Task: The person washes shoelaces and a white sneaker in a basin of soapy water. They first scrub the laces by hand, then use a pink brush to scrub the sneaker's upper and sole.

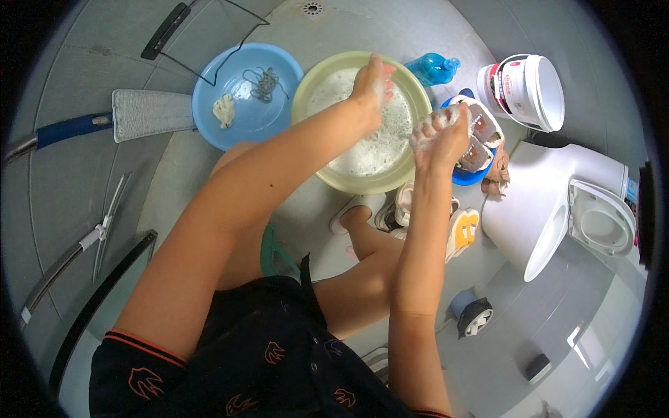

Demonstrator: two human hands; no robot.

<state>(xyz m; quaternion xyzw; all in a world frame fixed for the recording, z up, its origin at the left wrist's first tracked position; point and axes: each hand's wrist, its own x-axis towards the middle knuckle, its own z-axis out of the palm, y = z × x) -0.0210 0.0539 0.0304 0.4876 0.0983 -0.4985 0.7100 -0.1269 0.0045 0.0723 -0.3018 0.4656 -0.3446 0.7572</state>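
"So, where is the basin of suds?"

"The yellow-green basin (348, 182) sits on the floor in front of the person, and I'll place everything by it. Its sudsy water (383, 155) is cloudy, so whatever may lie beneath the foam is hidden."

"And the hands?"

"The left hand (376, 82) is over the basin, its fingers loosely extended and foreshortened, the palm side turned right with foam on it. Its wrist and forearm cover part of the basin's left side."

"The right one?"

"The right hand (444, 132) is raised just beyond the basin's right rim, fingers bent inward and coated in foam. I can't tell whether they close on anything."

"What's behind that hand?"

"Light-coloured footwear (486, 124) with greyish insides, resting in a blue tub (468, 178), right of the basin. Hand and wrist cut off its left edge, so I can't make out its full shape."

"Anything else close by?"

"A blue bottle (432, 70) lies tilted by the basin's upper right; its label is unreadable. Left of the basin, a light-blue basin (254, 129) holds tangled grey cords (265, 85), perhaps laces, and a crumpled pale piece (224, 111) whose material is unclear."
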